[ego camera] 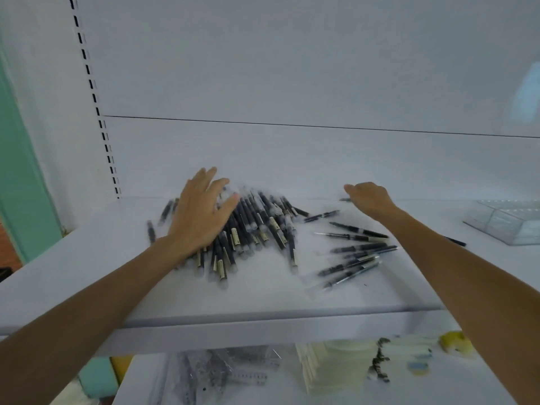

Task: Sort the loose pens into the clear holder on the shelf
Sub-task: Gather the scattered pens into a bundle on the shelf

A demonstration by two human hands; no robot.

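You are standing at a white shelf [263, 299], and nearly all the work sits in front of you: the big pile of pens [257, 226] lies left of centre, fanned out and overlapping, well apart from the clear holder [508, 223] at the far right edge of the shelf. As far as the blurred view shows, the holder has no pens in it, so I judge you to be at the very start, at the gathering step and not yet the loading one. Between pile and holder lie the scattered pens [359, 252], a looser group pointing roughly sideways, with one stray pen [455, 241] just beside the holder. Your left hand [198, 217] rests flat on the left side of the pile, fingers straight and spread, gripping nothing. Your right hand [369, 200] hangs over the back of the shelf with its fingers bent downward; a dark pen tip shows just at its fingertips, but I cannot tell whether you have hold of it. Next, you will likely need to square a small bundle so the pens lie parallel, close your fingers round it, and carry it right to the holder.
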